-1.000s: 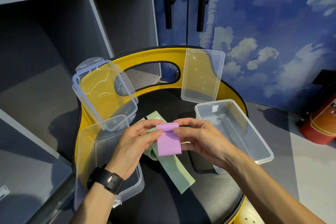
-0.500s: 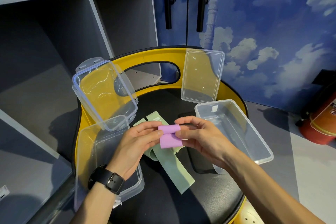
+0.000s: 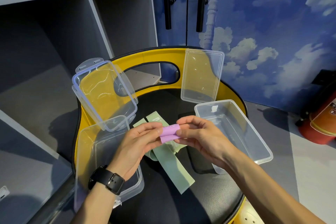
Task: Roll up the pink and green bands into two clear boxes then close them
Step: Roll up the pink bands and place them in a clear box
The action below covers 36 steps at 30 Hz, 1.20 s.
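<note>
Rolling pink band [image 3: 169, 132] midair above green band [image 3: 171, 162] on surface [image 3: 209, 194]; left hand [image 3: 135, 148] and right hand [image 3: 199, 137] fingers pinching its ends. Next, probably: finish roll, drop into right clear box [image 3: 254, 143].

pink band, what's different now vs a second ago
The pink band is rolled further: a second ago a long flap hung below the roll, now only a short tail is left under it. Both hands, left and right, pinch its ends as before and have hardly shifted. The green band, the two clear boxes and their lids lie where they did.
</note>
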{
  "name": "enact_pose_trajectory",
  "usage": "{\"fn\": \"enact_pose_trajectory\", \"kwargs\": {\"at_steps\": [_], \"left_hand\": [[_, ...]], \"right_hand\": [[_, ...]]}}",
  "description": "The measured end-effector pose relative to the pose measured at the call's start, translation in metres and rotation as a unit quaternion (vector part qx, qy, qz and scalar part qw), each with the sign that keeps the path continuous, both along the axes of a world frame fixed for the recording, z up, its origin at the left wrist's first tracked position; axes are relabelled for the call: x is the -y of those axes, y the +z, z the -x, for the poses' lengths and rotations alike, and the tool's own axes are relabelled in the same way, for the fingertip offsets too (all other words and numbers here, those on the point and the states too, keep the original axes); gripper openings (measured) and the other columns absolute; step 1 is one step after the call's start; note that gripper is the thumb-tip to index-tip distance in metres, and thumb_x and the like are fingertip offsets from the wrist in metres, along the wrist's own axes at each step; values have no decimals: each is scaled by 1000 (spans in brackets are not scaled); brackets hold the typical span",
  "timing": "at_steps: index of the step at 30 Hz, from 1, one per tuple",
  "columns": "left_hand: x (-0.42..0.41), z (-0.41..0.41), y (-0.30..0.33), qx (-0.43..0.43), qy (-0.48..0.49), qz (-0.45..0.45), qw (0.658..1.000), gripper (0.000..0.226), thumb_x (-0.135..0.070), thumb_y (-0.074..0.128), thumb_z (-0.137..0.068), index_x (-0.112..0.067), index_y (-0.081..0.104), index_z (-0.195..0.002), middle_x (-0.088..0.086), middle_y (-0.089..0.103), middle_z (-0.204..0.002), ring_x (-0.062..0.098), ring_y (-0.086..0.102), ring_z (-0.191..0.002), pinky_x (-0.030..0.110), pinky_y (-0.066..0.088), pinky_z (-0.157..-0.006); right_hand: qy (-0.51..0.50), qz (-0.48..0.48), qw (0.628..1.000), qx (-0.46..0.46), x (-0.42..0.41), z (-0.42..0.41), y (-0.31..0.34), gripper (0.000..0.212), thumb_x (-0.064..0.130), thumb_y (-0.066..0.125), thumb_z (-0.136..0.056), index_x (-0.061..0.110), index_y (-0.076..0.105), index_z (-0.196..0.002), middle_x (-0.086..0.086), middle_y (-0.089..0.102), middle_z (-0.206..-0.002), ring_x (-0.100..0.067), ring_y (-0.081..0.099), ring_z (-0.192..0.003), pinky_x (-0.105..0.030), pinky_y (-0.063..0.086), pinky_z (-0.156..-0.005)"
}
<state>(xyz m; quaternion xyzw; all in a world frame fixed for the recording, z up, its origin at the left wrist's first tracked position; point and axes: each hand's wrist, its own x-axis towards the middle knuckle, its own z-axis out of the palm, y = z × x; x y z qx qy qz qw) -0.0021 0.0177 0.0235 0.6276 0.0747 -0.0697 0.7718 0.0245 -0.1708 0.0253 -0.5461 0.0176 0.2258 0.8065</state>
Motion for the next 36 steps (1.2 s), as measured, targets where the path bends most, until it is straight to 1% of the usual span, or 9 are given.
{"fn": "enact_pose_trajectory", "kwargs": {"at_steps": [6, 10, 12, 16, 20, 24, 26, 32, 36], "left_hand": [[-2, 1, 0, 11, -2, -27, 1000, 19, 3, 64, -84, -3, 71, -101, 11, 75, -99, 22, 72, -97, 23, 57, -81], [-4, 1, 0, 13, -28, -67, 997, 21, -1, 72, -81, -8, 72, -101, 10, 75, -102, 24, 70, -101, 30, 55, -91], [-5, -1, 4, 31, -37, -121, 991, 23, -8, 77, -79, -13, 74, -101, 6, 75, -101, 19, 70, -100, 26, 53, -91], [-4, -9, 14, 77, -77, -256, 961, 18, -12, 76, -80, -16, 76, -97, -3, 77, -92, 5, 70, -86, 8, 49, -73], [-5, -15, 17, 103, -106, -318, 937, 16, -15, 79, -77, -19, 77, -93, -11, 76, -86, -2, 68, -80, 9, 49, -71], [-7, -21, 22, 130, -150, -401, 894, 16, -33, 79, -76, -28, 78, -91, -17, 75, -85, -1, 68, -85, 16, 54, -78], [-8, -23, 25, 139, -161, -419, 883, 19, -37, 77, -76, -29, 78, -93, -16, 74, -85, 1, 68, -84, 18, 56, -77], [-10, -22, 23, 156, -167, -473, 851, 17, -33, 78, -78, -27, 77, -95, -14, 72, -78, -1, 64, -75, 10, 50, -65], [-25, -10, 19, 147, -123, -469, 862, 20, -43, 76, -78, -26, 77, -88, -11, 71, -74, 2, 61, -69, 13, 50, -64]], "right_hand": [[10, 11, 1000, -24, 0, 0, -3, 23, 4, 72, -83, -3, 65, -103, -23, 69, -98, -33, 65, -88, -34, 60, -84], [-1, 33, 999, -7, 1, 0, -4, 21, -2, 70, -83, -6, 65, -102, -24, 69, -94, -30, 67, -83, -31, 60, -81], [-3, 39, 999, -2, 0, 1, -4, 24, -3, 71, -81, -6, 65, -104, -23, 70, -93, -28, 68, -81, -31, 60, -82], [-3, 65, 998, 23, -1, 3, -4, 23, -5, 71, -81, -5, 65, -103, -23, 71, -93, -29, 70, -84, -30, 60, -81], [-4, 85, 995, 47, -1, 2, -7, 20, -6, 71, -81, -1, 66, -100, -21, 71, -93, -27, 70, -84, -33, 59, -85], [3, 119, 990, 69, -1, 3, -8, 17, -3, 73, -81, 3, 69, -96, -21, 72, -93, -27, 70, -85, -37, 57, -89], [6, 116, 991, 71, -1, 3, -8, 17, -3, 73, -81, 4, 69, -96, -20, 72, -92, -27, 70, -85, -38, 57, -91], [27, 125, 989, 75, -4, 5, -8, 21, 0, 75, -81, 5, 69, -101, -17, 73, -93, -25, 70, -86, -37, 56, -91], [4, 186, 979, 80, -5, 4, -9, 24, 6, 79, -79, 14, 72, -101, -9, 75, -99, -20, 72, -92, -30, 57, -90]]}}
